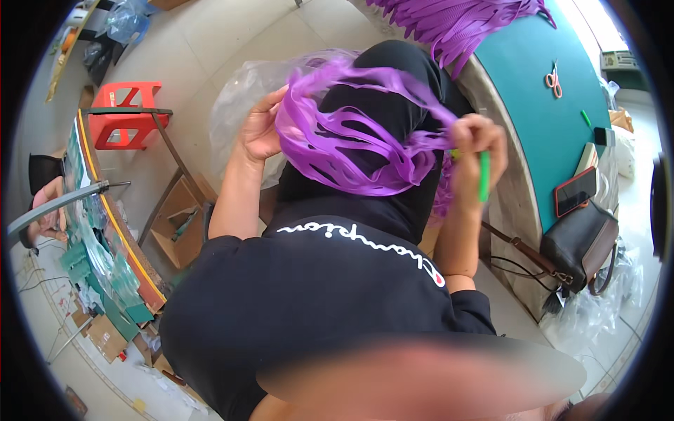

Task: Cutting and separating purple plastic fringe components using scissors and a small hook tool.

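Observation:
A loose bundle of purple straps point(365, 158) hangs in loops over my black-trousered lap. At the bundle's left edge, my left hand point(263, 126) is closed on the straps, its fingertips partly behind them. My right hand point(480, 154), a little blurred, is closed at the bundle's right end, where strands gather toward the fingers. A slim green stick-like tool point(484, 175) juts down from this hand; its working end is hidden. More purple material shows below, between my right forearm and leg.
To the right, a green-topped table point(516, 91) bears a heap of purple straps point(456, 24), orange-handled scissors point(554, 81) and a phone point(576, 191). A dark bag point(579, 242) sits by its near end. A red stool point(126, 116) and a cluttered workbench point(116, 231) stand left, with another person beyond.

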Demonstrator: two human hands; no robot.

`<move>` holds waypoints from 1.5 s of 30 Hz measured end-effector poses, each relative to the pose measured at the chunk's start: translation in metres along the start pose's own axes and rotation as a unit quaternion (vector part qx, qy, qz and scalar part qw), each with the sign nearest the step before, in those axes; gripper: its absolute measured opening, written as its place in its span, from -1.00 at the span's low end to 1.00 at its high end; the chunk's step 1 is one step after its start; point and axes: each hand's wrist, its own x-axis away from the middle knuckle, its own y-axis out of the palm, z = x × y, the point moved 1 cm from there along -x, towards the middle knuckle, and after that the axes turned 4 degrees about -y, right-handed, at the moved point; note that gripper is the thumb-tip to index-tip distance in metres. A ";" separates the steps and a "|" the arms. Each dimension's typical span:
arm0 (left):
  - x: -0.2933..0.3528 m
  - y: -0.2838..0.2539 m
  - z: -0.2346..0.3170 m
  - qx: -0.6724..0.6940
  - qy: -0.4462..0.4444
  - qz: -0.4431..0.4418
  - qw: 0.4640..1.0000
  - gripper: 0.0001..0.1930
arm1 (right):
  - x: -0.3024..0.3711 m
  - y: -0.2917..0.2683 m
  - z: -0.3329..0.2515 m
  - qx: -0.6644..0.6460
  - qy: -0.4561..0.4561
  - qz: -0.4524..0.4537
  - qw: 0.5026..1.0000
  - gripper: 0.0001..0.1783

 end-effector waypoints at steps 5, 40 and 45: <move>0.003 0.066 -0.026 -0.248 -0.026 -0.073 0.966 -0.51 | -0.008 -0.047 -0.013 -0.080 0.032 0.072 0.994 -0.62; 0.002 0.086 -0.164 -0.534 0.142 0.003 0.833 -0.81 | 0.086 -0.018 -0.061 0.054 -0.012 -0.089 0.994 -0.75; 0.006 0.079 -0.164 -0.565 0.141 -0.014 0.813 -0.83 | 0.085 -0.014 -0.055 -0.053 0.093 -0.110 0.988 -0.63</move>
